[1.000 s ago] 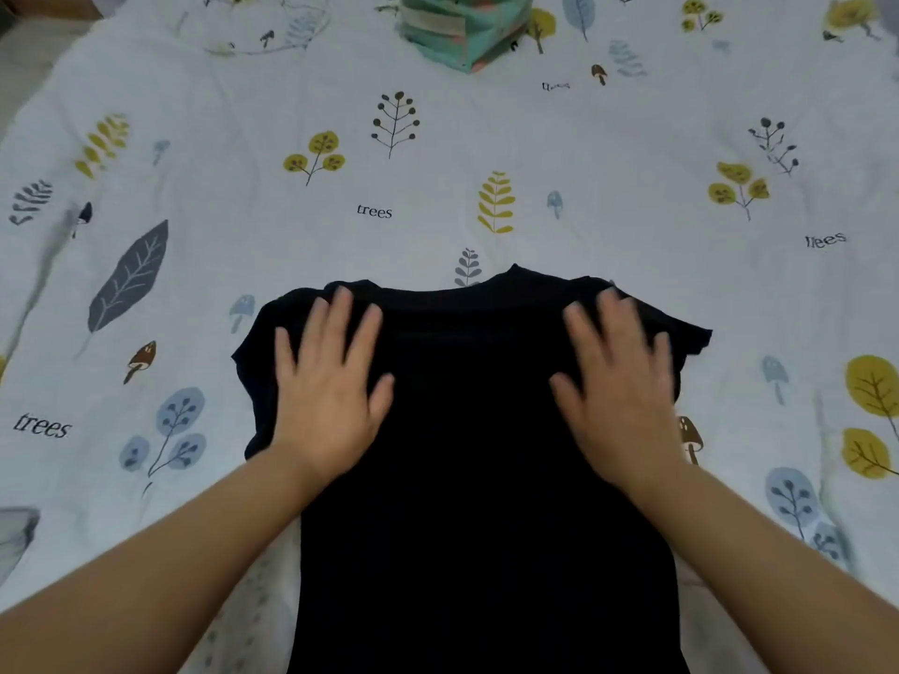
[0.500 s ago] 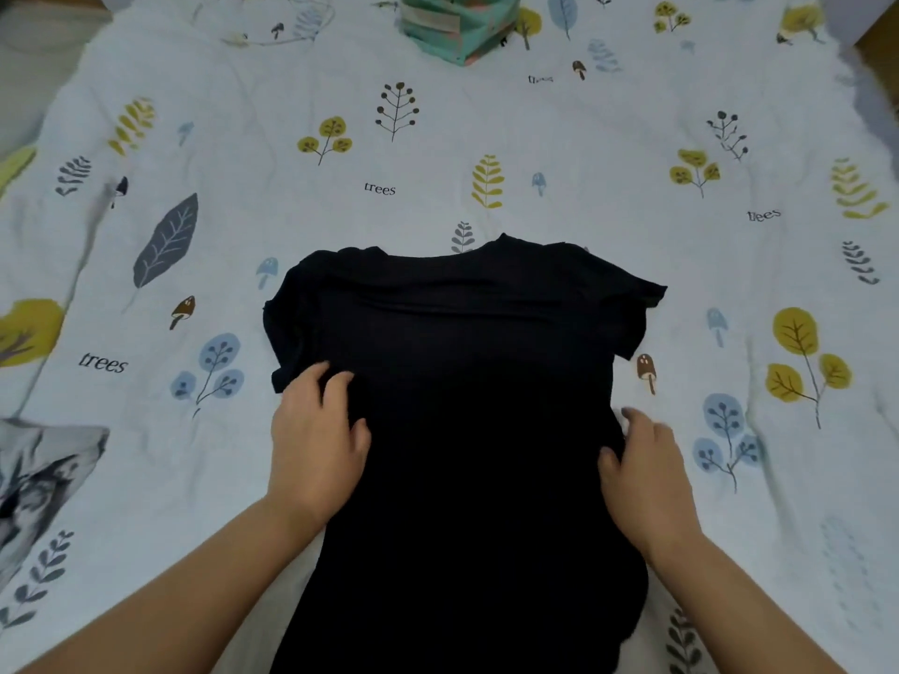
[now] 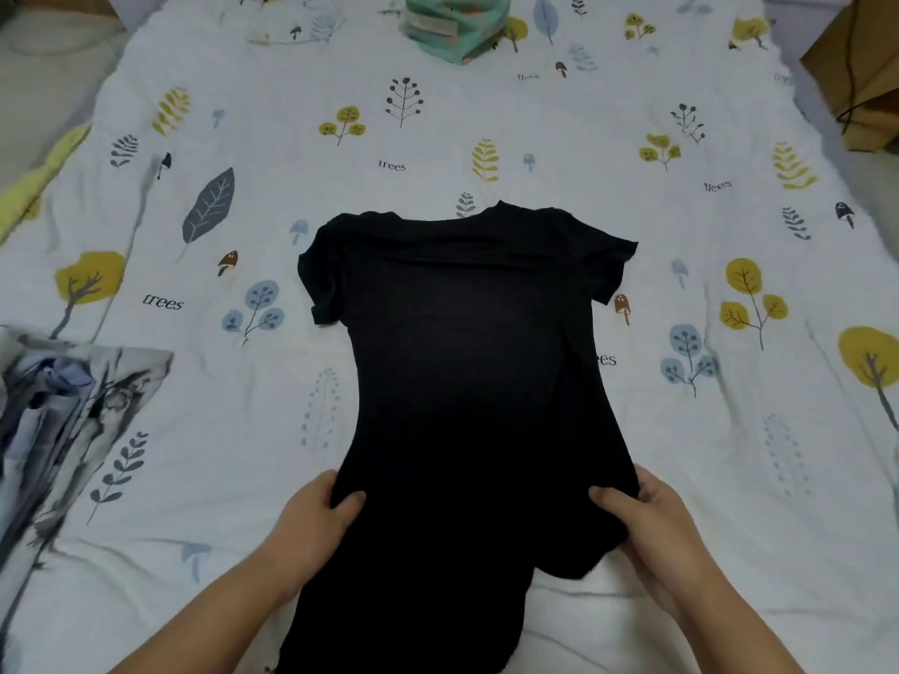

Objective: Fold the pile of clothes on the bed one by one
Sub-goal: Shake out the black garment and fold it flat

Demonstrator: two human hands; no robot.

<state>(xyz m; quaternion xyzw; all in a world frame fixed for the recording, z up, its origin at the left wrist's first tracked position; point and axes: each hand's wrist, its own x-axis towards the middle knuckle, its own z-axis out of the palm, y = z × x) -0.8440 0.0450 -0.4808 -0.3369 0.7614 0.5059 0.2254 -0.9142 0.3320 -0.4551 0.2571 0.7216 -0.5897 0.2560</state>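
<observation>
Head view, both hands slid down from shoulders, left hand (image 3: 311, 518) and right hand (image 3: 647, 522) now pinching black t-shirt (image 3: 467, 372) sides

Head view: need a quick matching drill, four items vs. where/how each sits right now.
Items:
1. black T-shirt
2. teal folded garment
3. grey-blue patterned garment
4. brown cardboard box

States:
A. beyond the bed's far right corner
B. crumpled at the left edge of the bed
C. spread flat in the middle, lower side edges pinched by left hand and right hand
D. at the far end of the bed, centre

Pairs: 1-C, 2-D, 3-B, 4-A
</observation>
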